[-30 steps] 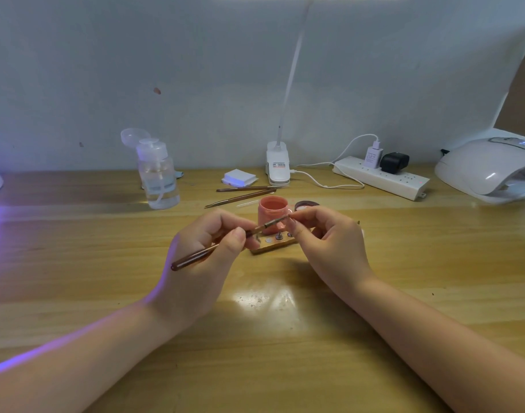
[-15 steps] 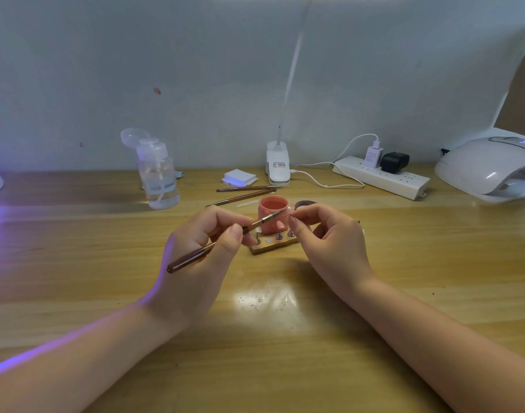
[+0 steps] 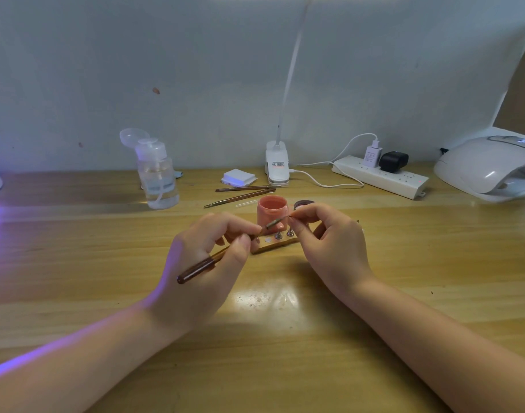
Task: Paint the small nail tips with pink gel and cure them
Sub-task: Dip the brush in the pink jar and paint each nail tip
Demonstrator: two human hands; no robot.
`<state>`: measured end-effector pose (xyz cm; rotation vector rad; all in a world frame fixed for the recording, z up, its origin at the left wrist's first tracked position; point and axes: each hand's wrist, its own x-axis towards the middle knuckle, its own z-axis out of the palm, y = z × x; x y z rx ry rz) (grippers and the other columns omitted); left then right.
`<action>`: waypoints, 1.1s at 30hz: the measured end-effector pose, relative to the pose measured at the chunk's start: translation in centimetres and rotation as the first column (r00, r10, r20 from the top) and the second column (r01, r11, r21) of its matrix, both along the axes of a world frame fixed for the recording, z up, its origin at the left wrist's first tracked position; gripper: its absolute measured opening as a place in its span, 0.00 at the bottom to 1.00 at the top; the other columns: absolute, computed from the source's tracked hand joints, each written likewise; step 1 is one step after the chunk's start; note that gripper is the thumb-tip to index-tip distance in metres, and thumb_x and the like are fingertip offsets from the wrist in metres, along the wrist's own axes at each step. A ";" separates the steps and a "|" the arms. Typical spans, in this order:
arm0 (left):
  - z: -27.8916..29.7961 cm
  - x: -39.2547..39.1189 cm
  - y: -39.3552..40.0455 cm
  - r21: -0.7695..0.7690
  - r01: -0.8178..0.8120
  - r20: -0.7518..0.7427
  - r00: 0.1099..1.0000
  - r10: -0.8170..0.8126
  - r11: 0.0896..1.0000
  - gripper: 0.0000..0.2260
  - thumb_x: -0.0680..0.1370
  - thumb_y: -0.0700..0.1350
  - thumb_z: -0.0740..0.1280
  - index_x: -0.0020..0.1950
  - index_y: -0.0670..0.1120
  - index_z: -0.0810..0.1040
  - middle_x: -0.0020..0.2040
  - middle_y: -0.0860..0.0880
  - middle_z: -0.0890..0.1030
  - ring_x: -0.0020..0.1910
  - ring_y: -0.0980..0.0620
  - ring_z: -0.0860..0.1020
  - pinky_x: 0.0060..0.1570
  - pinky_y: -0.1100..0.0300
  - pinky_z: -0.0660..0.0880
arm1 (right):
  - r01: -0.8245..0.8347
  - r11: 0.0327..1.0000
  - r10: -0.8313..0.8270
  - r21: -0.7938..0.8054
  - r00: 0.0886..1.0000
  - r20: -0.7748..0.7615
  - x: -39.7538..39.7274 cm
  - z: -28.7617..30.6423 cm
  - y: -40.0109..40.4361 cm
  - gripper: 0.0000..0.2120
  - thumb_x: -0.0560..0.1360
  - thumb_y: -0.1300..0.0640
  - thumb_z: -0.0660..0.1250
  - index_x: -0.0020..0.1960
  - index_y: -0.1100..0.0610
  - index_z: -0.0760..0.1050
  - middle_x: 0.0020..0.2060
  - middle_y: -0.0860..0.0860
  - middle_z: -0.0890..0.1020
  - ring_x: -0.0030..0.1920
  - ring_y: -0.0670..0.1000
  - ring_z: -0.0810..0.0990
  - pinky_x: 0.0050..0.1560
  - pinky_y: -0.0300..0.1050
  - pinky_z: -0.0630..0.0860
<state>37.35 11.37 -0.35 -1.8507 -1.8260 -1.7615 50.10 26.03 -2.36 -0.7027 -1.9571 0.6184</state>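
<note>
Item: left hand, which we record gripping a gel brush pen-style, bristles angled toward the right hand. Item: right hand, fingers pinched on a small nail tip, too small to make out, raised to meet the brush. Item: open pink gel jar, just behind for reloading. Item: wooden holder on the counter. Item: curing lamp, far right, awaiting painted tips.
</note>
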 end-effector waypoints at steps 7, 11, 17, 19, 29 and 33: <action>0.0 0.0 0.1 -0.032 0.007 0.035 0.999 -0.006 0.999 0.10 0.74 0.51 0.61 0.49 0.51 0.81 0.41 0.55 0.83 0.43 0.58 0.79 0.44 0.68 0.71 | -0.015 1.000 0.015 -0.013 1.000 -0.017 -0.1 0.0 -0.1 0.01 0.73 0.56 0.72 0.45 0.51 0.81 0.37 0.41 0.81 0.30 0.46 0.73 0.35 0.43 0.73; 0.0 0.0 0.0 0.015 0.012 0.058 0.998 -0.013 1.000 0.09 0.75 0.48 0.60 0.47 0.49 0.80 0.41 0.54 0.83 0.43 0.58 0.79 0.43 0.72 0.70 | -0.038 0.998 0.037 -0.041 0.999 -0.030 -0.1 0.1 -0.1 0.01 0.74 0.57 0.72 0.45 0.53 0.82 0.35 0.43 0.82 0.30 0.46 0.72 0.35 0.44 0.72; -0.2 0.0 0.5 -0.037 0.061 0.238 0.970 -0.050 0.997 0.08 0.75 0.43 0.63 0.49 0.48 0.80 0.42 0.50 0.84 0.44 0.55 0.81 0.45 0.66 0.74 | -0.069 0.995 0.067 -0.073 0.997 -0.035 0.0 0.2 -0.3 0.02 0.73 0.58 0.72 0.46 0.54 0.82 0.36 0.44 0.82 0.31 0.50 0.74 0.36 0.45 0.73; -0.1 -0.2 0.4 -0.024 0.088 0.267 0.961 -0.079 0.996 0.07 0.74 0.45 0.63 0.46 0.47 0.80 0.39 0.49 0.84 0.42 0.54 0.81 0.45 0.64 0.75 | -0.078 0.993 0.075 -0.086 0.997 -0.036 0.0 0.3 -0.3 0.02 0.74 0.58 0.72 0.46 0.54 0.82 0.36 0.44 0.82 0.31 0.51 0.75 0.35 0.45 0.73; -0.2 -0.1 0.4 -0.002 0.066 0.269 0.961 -0.063 0.998 0.09 0.73 0.49 0.63 0.45 0.48 0.80 0.37 0.50 0.84 0.40 0.52 0.81 0.44 0.60 0.75 | -0.084 0.981 0.070 -0.175 0.994 -0.083 0.0 0.3 -0.2 0.03 0.73 0.58 0.72 0.45 0.51 0.81 0.37 0.45 0.83 0.35 0.47 0.78 0.39 0.47 0.77; -0.3 -0.5 0.6 0.038 -0.002 0.329 0.944 -0.011 0.999 0.08 0.75 0.43 0.61 0.45 0.47 0.80 0.37 0.51 0.83 0.40 0.56 0.81 0.43 0.67 0.74 | -0.063 0.966 0.030 -0.251 0.991 -0.131 0.1 0.7 0.0 0.01 0.73 0.57 0.72 0.45 0.54 0.81 0.36 0.47 0.84 0.37 0.44 0.81 0.41 0.47 0.79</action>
